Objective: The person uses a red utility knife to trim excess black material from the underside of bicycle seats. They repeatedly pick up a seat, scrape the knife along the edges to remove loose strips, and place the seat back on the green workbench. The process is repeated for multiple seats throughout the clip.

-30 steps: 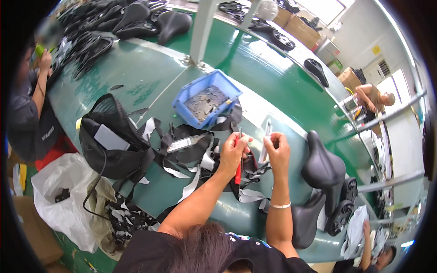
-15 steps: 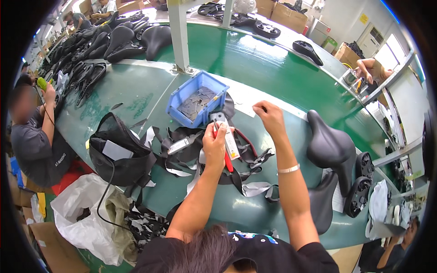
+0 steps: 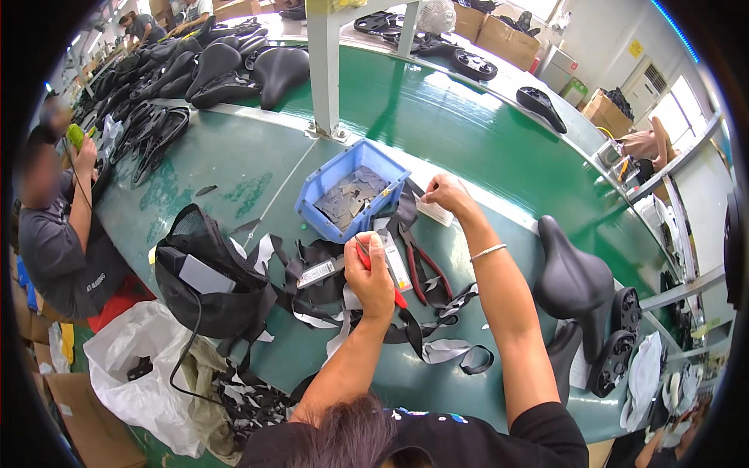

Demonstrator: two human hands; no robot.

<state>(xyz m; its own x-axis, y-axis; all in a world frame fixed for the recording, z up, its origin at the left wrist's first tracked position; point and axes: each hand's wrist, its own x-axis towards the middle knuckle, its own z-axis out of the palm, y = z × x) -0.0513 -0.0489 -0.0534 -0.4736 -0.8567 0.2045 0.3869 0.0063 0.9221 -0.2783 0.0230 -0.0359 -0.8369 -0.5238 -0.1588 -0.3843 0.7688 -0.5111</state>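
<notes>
Red-handled tool [image 3: 380, 271] gripped, white tag [image 3: 434, 211] pinched at blue plastic bin [image 3: 350, 196].
Left hand [image 3: 371, 278] closed around tool over black straps [image 3: 421, 327] on green worktop [image 3: 468, 148]; right hand [image 3: 445, 192] pinching tag beside bin. Best kept: tool tip clear of fingers, strap flat, red-handled pliers [image 3: 425, 269] within reach.

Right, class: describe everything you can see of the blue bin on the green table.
The blue bin is a small open-topped box, plastic by its look, with a thick rim and a lower front lip. It sits upright, turned at an angle, on the green table near a pale post. Flat grey pieces fill its floor. Black straps lie at its near corner; the right hand is close beside it, not touching.
</notes>
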